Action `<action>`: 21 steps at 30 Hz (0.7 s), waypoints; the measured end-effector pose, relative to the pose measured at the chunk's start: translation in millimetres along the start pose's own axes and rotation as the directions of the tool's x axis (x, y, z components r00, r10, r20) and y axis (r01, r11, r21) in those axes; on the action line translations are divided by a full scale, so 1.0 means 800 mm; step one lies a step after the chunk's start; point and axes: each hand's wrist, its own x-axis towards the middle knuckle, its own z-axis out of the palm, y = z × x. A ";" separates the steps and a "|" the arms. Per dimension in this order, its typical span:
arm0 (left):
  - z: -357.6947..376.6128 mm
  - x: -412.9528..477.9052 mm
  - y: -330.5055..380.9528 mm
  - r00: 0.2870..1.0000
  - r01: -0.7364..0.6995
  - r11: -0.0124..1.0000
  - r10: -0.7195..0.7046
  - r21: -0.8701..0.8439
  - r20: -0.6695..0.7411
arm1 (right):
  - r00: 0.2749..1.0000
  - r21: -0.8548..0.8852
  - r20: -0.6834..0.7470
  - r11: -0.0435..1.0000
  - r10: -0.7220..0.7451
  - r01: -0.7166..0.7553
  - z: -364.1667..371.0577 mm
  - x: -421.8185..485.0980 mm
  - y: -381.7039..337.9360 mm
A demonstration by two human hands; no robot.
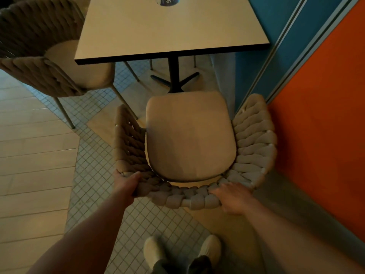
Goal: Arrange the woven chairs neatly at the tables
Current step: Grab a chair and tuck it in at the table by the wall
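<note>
Head view: woven chair [189,139] stood centre frame on the near side of the bench [167,28]. Its seat faced the bench, and the seat's far edge lay just near of the black pedestal foot [174,80]. The chair's right arm sat close to the blue and orange wall [316,115].

Left hand [126,184] gripped the left corner of the curved backrest [177,196], thumb over the top rim. Right hand [235,200] lay on the right part of the backrest and was blurred, so I cannot tell if it grasped or only rested.

Second woven chair [39,76] stood far left, beside the bench's left edge, seat partly under the top. Dark round sticker [167,1] sat at the bench's far edge. Two light shoes [154,252] stood on the small-tiled floor [94,175], near of the chair.
</note>
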 end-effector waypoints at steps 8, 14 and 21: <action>0.001 0.001 -0.001 0.999 0.033 0.998 -0.034 0.054 0.022 | 0.929 0.089 -0.313 0.980 0.198 -0.179 0.042 -0.007 -0.012; 0.001 -0.002 0.009 0.998 0.057 0.998 -0.058 0.026 0.037 | 0.542 0.781 -0.426 0.597 0.724 -0.185 0.065 -0.024 -0.044; 0.005 0.007 0.004 0.999 0.043 0.999 -0.043 -0.017 -0.002 | 0.284 0.985 0.172 -0.165 0.943 -0.049 0.029 0.011 -0.028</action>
